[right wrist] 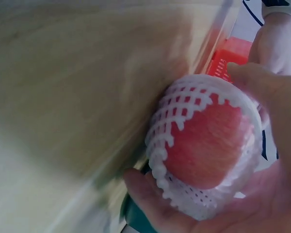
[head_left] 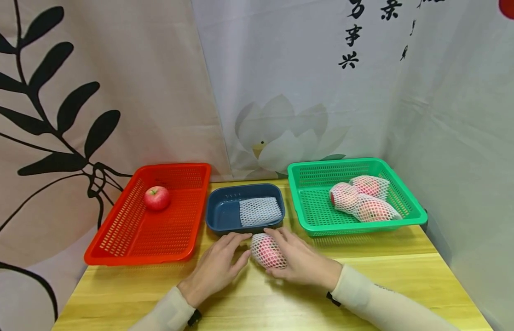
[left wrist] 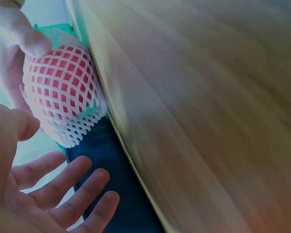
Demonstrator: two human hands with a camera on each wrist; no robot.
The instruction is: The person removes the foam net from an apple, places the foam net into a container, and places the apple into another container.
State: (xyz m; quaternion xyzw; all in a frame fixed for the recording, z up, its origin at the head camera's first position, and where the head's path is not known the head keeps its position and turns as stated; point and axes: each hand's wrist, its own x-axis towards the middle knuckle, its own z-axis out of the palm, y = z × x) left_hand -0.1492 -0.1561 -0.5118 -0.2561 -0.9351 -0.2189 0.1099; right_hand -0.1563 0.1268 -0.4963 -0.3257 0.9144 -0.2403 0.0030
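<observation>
A red apple in a white foam net (head_left: pixel 268 252) is just in front of the blue basket, above the wooden table. My right hand (head_left: pixel 301 261) grips it from the right, fingers and thumb curled round the netting. In the right wrist view, the red skin of the apple (right wrist: pixel 208 145) shows bare at the net's open end. My left hand (head_left: pixel 217 265) is at the apple's left side with its fingers loosely spread. The left wrist view shows a gap between the left fingers (left wrist: pixel 77 194) and the netted apple (left wrist: pixel 63 82).
Behind the hands, the blue basket (head_left: pixel 223 216) holds a white foam net (head_left: pixel 261 211). To the left, a red basket (head_left: pixel 157 239) holds one bare apple (head_left: pixel 157 198). The green basket (head_left: pixel 314 202) at right contains several netted apples (head_left: pixel 374 208). A printed curtain (head_left: pixel 281 82) hangs behind.
</observation>
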